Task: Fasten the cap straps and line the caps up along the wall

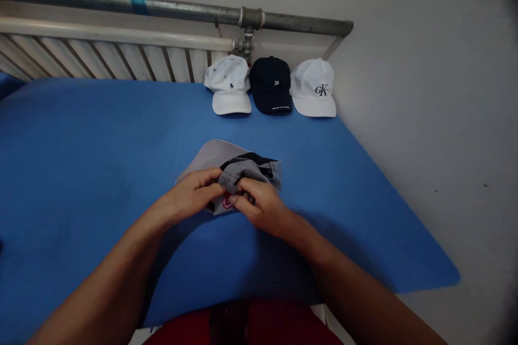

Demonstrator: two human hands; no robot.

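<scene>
Head camera: from here I see the grey cap [239, 170] on the blue surface [101, 172], its fabric pinched by the left hand [192, 194] — and by the right hand [263, 206], beside the red patch [226, 202]. I judge light, even pressure best, sparing the brim [211, 155]. Beyond sits a dark cap [271, 83] between two white caps [231, 102].

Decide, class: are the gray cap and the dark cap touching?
Apart. The head view shows a strip of blue surface lying plainly between the gray cap and the dark cap.
</scene>
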